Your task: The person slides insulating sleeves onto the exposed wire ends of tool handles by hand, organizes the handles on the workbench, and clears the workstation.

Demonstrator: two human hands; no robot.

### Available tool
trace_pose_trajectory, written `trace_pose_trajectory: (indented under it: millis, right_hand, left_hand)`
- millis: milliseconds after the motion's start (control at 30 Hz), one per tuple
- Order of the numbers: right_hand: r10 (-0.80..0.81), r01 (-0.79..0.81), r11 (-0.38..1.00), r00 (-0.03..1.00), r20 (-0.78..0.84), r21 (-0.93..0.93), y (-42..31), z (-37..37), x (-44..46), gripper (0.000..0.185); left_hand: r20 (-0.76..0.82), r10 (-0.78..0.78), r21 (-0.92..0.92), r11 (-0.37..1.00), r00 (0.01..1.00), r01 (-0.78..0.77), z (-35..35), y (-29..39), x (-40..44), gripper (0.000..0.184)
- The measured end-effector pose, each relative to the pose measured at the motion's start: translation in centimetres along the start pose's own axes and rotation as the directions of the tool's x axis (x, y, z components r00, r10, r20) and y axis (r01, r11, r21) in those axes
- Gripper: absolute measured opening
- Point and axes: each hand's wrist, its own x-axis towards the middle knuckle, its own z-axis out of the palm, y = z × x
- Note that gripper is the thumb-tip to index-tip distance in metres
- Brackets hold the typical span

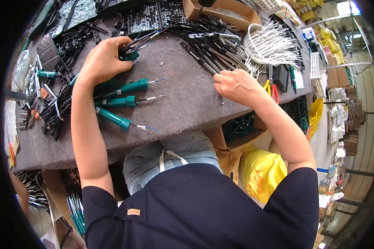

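Note:
My left hand (104,61) is curled round a green soldering-iron handle (131,56), with thin wires sticking out past the fingertips. Below that hand, three more green handles (119,101) lie fanned out on the grey cloth, thin wires coming from their ends. My right hand (240,88) is closed at the near end of a pile of black and metal rods (214,50). Its fingertips are turned away, so whatever they pinch is hidden. Right of the pile, a clear round tub (253,43) holds many white sticks with thin leads (274,41).
Black trays of small metal parts (144,18) and a cardboard box (191,9) line the far side. Black cords (56,110) heap at left. Red-handled pliers (275,93) lie at the right edge. Under the table are a yellow bag (259,172) and an open carton (247,141).

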Motion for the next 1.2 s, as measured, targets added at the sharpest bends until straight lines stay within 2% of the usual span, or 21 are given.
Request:
trace_pose_trajectory:
  millis: [133,233,333,467,567,633,700,733,833,867,967,1067,1167,1200]
  right_hand:
    - [0.003,-0.003,1.0,1.0,-0.014,0.007,0.1,-0.5,0.4,0.01]
    - [-0.013,0.013,0.998,1.0,0.006,-0.065,0.0,-0.2,0.6,0.01]
    - [0.012,-0.011,1.0,0.999,-0.042,0.011,0.4,0.1,0.4,0.008]
    - [0.298,-0.245,0.905,0.948,-0.11,0.347,0.7,-1.2,-1.4,0.01]
    - [0.419,-0.298,0.703,0.907,-0.037,0.646,-0.8,-2.2,-3.2,0.012]
    - [0.445,-0.362,0.556,0.89,0.1,0.748,-2.6,-2.7,-3.7,0.015]
    - [0.336,-0.243,0.707,0.942,-0.013,0.664,-3.6,-1.9,-3.8,0.018]
    - [0.266,-0.178,0.807,0.961,-0.078,0.563,-4.1,-1.9,-3.6,0.017]
    - [0.158,-0.098,0.917,0.979,-0.126,0.388,-4.8,-1.2,-3.3,0.015]
    - [0.126,-0.083,0.943,0.985,-0.115,0.322,-5.0,-1.4,-3.0,0.01]
    - [0.041,-0.004,0.968,0.989,-0.142,0.252,-5.1,-0.8,-2.3,0.008]
    - [-0.041,0.036,0.98,0.999,0.024,0.194,-4.9,-1.5,-1.7,0.01]
    - [-0.057,0.044,0.986,0.995,0.078,0.16,-4.6,-1.9,-0.7,0.01]
    - [0.007,-0.004,0.973,1.0,-0.013,0.233,-4.5,-1.8,-0.3,0.01]
  left_hand:
    - [-0.003,0.002,0.021,1.0,1.0,-0.002,-0.1,0.1,0.0,0.047]
    - [0.057,-0.039,0.01,0.999,0.998,0.038,-0.5,0.6,0.0,0.049]
    - [0.02,-0.022,0.028,0.999,1.0,0.022,-0.2,0.3,0.0,0.049]
    - [0.017,0.001,0.037,0.999,1.0,-0.001,-0.1,-0.9,0.2,0.05]
    - [0.024,-0.021,0.046,0.999,0.999,0.02,-0.2,-0.4,0.2,0.049]
    - [0.037,-0.032,0.057,0.998,0.999,0.03,-0.2,-0.1,0.1,0.049]
    - [0.03,-0.032,0.052,0.998,0.999,0.031,-0.1,-0.1,0.0,0.049]
    - [0.041,-0.034,0.066,0.997,0.999,0.031,-0.1,-0.2,0.1,0.049]
    - [0.011,0.017,0.067,0.998,1.0,-0.017,0.3,-1.3,0.4,0.049]
    - [-0.011,0.042,0.062,0.997,0.999,-0.041,0.4,-1.5,0.4,0.049]
    - [0.003,0.016,0.054,0.998,1.0,-0.016,0.3,-1.3,0.4,0.05]
    - [0.045,0.029,0.047,0.998,0.999,-0.031,0.1,-1.4,0.7,0.053]
    - [0.056,-0.001,0.066,0.998,0.998,-0.003,0.1,-1.4,0.7,0.055]
    - [0.04,-0.033,0.067,0.997,0.999,0.03,-0.2,-0.6,0.4,0.057]
